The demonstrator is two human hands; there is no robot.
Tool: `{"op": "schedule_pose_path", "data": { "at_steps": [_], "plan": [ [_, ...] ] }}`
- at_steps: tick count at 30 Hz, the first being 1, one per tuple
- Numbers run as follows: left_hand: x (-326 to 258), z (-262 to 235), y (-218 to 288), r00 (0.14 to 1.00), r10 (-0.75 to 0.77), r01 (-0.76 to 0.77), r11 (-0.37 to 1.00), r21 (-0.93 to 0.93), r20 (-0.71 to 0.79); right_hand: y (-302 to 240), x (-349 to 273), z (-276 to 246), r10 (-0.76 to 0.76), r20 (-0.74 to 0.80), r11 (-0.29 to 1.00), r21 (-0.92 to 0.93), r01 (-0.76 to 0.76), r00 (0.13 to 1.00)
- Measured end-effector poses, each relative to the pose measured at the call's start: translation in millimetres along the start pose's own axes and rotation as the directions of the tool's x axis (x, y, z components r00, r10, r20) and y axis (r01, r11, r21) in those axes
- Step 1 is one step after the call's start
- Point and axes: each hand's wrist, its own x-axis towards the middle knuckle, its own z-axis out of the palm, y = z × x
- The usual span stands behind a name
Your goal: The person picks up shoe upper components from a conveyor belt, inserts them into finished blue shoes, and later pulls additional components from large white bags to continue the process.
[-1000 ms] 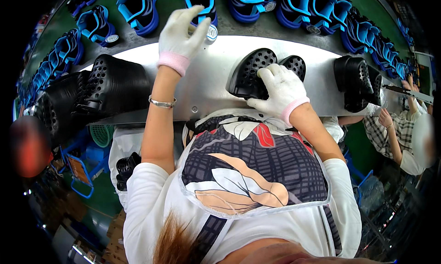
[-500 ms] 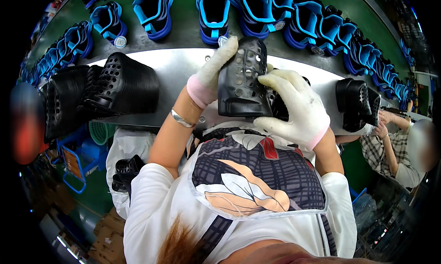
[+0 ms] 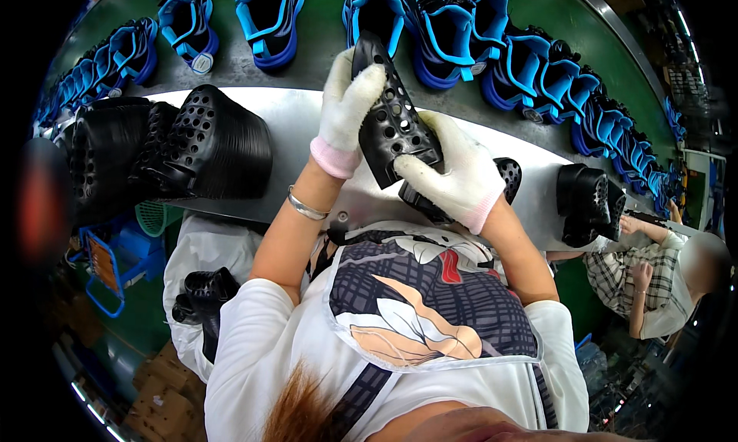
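Both hands (image 3: pixel 350 108) (image 3: pixel 459 173) grip a perforated black form (image 3: pixel 393 123) above a metal table (image 3: pixel 300 134) — green floor (image 3: pixel 144 327), apparently, below.

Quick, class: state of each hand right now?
Left hand: closed, holding black perforated form by its upper part.
Right hand: closed on its lower end.

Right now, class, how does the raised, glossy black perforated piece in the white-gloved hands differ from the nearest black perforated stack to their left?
The glossy black perforated piece is held tilted in the white-gloved left hand and right hand; the black perforated stack rests on the silver metal bench. The piece looks slim; the stack is bulky, with many layered edges. Both are black with round holes.
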Motion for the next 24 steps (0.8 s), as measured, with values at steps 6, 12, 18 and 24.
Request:
{"op": "schedule_pose_path", "data": {
  "at_steps": [6,12,18,24],
  "plan": [
    [17.4,-9.3,21.1,0.989,0.12,-0.118,0.993,0.022,-0.083,-12.8,26.5,11.2,-0.053,-0.066,0.999,-0.013,0.053,0.996],
    [30.9,-25.0,18.6,0.971,0.211,-0.145,0.895,0.421,-0.113,-8.6,58.5,-3.2,-0.16,-0.077,0.948,-0.289,0.131,0.984],
    [35.6,-54.3,-1.1,0.871,0.36,-0.403,0.133,0.905,0.335,-0.6,99.3,-47.0,-0.043,0.016,0.923,-0.383,0.045,0.999],
    [59.3,-30.4,-29.3,0.915,0.275,-0.304,-0.017,0.953,0.297,-25.9,162.5,-70.5,0.107,0.226,0.793,-0.607,0.053,0.968]
  ]
}}
